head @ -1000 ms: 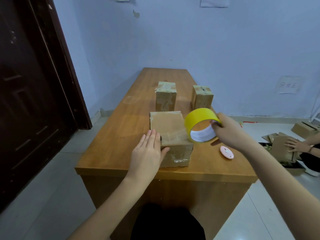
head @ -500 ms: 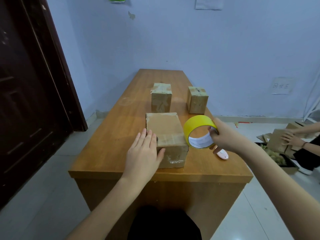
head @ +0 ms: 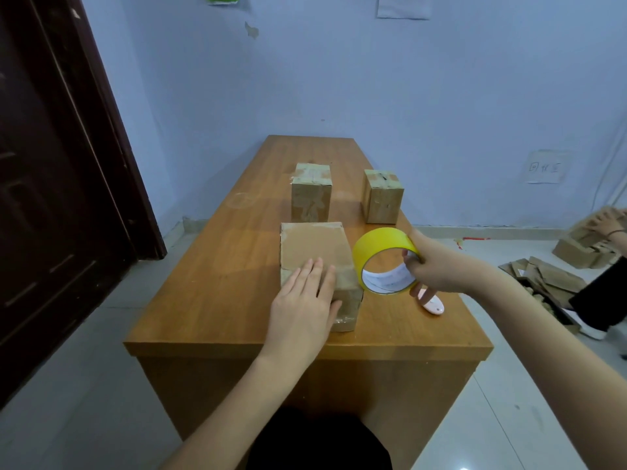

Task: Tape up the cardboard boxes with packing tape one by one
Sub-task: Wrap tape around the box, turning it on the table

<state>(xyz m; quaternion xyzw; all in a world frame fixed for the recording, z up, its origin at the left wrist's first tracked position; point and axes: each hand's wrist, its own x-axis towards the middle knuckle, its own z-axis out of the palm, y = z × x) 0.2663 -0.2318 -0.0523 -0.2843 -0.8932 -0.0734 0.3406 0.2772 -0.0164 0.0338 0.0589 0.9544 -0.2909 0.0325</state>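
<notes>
The left hand is laid flat on the near end of the box, fingers straight and close together, thumb against the near right edge. The left forearm is extended from the lower left. The box lies lengthwise on the table, near its front edge. The tape roll is held upright just to the right of the box, above the table. It is gripped by the right hand, fingers curled through the core and over the rim. A pink object lies below that hand. Two smaller boxes stand farther back.
</notes>
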